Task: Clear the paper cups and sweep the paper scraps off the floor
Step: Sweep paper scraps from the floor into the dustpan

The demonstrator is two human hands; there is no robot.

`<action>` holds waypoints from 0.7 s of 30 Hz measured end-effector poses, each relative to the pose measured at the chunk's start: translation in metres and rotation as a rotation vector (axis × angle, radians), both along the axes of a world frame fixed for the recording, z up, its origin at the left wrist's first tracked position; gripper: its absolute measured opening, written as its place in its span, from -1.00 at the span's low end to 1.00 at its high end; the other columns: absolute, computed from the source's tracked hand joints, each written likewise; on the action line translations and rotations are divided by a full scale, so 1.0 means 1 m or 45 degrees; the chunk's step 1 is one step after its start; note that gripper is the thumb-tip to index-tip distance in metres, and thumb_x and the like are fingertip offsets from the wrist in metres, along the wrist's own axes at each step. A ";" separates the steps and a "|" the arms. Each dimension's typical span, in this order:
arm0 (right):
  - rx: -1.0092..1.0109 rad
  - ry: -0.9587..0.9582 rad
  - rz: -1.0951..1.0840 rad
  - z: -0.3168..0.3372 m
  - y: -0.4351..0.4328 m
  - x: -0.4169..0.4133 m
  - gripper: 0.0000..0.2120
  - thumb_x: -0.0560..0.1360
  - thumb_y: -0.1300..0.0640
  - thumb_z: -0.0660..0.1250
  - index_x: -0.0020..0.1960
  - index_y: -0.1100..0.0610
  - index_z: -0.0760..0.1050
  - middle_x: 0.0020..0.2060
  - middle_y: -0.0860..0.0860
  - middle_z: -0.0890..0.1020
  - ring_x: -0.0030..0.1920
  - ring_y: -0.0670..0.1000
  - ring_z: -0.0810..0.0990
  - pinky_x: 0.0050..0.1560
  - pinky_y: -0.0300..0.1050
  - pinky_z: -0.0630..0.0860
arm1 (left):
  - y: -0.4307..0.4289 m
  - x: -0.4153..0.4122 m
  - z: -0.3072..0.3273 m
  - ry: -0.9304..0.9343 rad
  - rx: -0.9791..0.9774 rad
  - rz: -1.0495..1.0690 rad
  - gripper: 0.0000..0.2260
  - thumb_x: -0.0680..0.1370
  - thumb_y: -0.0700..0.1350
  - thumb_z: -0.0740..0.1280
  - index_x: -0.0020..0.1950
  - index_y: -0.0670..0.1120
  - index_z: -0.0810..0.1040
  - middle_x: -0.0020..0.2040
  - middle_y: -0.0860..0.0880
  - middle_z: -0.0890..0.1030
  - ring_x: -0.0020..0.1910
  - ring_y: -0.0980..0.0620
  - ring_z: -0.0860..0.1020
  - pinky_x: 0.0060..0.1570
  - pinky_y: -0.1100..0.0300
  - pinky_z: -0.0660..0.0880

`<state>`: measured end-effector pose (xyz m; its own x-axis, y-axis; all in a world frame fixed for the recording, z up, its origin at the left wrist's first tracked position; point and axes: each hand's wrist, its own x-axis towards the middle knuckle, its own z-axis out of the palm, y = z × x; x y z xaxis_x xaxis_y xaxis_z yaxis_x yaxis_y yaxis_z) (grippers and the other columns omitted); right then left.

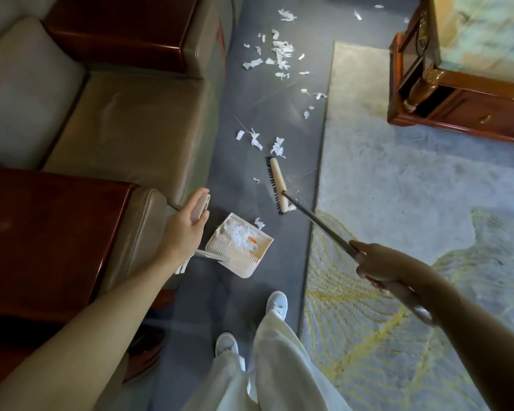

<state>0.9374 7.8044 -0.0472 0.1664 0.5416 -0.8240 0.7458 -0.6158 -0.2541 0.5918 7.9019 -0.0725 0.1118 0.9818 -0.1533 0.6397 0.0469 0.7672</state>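
White paper scraps [281, 53] lie scattered along the dark floor strip, with a nearer clump [254, 137] just beyond the broom head [277, 183]. My right hand [377, 262] grips the broom's long dark handle low at the right. My left hand [187, 223] holds the top of the dustpan's upright handle. The beige dustpan [241, 247] stands on the floor in front of my feet, holding a pile of white scraps. One scrap [259, 223] lies at its mouth. No paper cups are in view.
A tan leather sofa [125, 114] with dark wooden armrests [42, 232] borders the floor strip on the left. A pale rug [413, 188] with yellow lines covers the right. A carved wooden table [463, 93] stands on it at the far right.
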 end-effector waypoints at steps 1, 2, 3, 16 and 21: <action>0.022 -0.061 0.021 -0.005 0.007 0.006 -0.29 0.47 0.40 0.15 0.55 0.03 0.10 -0.40 0.13 0.51 -0.70 -0.06 0.40 -0.62 -0.24 0.35 | 0.005 0.009 0.001 -0.011 0.007 -0.014 -0.63 0.60 -0.21 0.24 0.40 -0.01 0.40 0.22 0.12 0.53 0.19 -0.10 0.54 0.13 0.20 0.40; 0.035 -0.122 0.041 -0.010 0.014 0.011 -0.32 0.47 0.38 0.14 0.54 0.04 0.12 -0.36 0.13 0.52 -0.71 -0.07 0.41 -0.63 -0.26 0.33 | 0.012 0.017 0.001 -0.014 0.016 -0.029 -0.63 0.60 -0.23 0.24 0.41 -0.03 0.39 0.23 0.20 0.45 0.27 -0.04 0.49 0.17 0.31 0.33; 0.035 -0.173 0.064 -0.016 0.021 0.018 -0.35 0.48 0.36 0.13 0.53 0.05 0.15 -0.34 0.12 0.51 -0.69 -0.07 0.42 -0.65 -0.29 0.32 | 0.018 0.025 0.001 -0.006 0.016 -0.044 -0.63 0.60 -0.23 0.24 0.41 -0.04 0.39 0.23 0.22 0.42 0.30 -0.01 0.45 0.17 0.39 0.27; -0.161 0.006 0.337 -0.065 0.069 0.038 -0.37 0.49 0.39 0.09 0.51 0.03 0.14 -0.25 0.13 0.51 -0.56 -0.05 0.48 -0.62 -0.23 0.41 | 0.075 0.086 -0.008 0.125 0.012 -0.109 -0.61 0.60 -0.19 0.26 0.42 0.05 0.39 0.28 0.01 0.55 0.25 -0.11 0.49 0.11 0.29 0.32; -0.256 0.135 0.379 -0.033 0.041 0.029 -0.30 0.52 0.38 0.13 0.53 -0.09 0.05 -0.19 0.11 0.53 -0.50 -0.05 0.47 -0.57 -0.25 0.42 | 0.071 0.081 -0.007 0.111 0.012 -0.106 -0.61 0.60 -0.20 0.24 0.43 -0.02 0.37 0.35 0.02 0.48 0.34 -0.05 0.43 0.17 0.40 0.23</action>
<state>0.9667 7.8451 -0.0803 -0.0661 0.3787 -0.9231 0.8756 -0.4216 -0.2356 0.6727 7.9729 -0.0794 0.1798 0.9711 -0.1569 0.7053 -0.0161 0.7088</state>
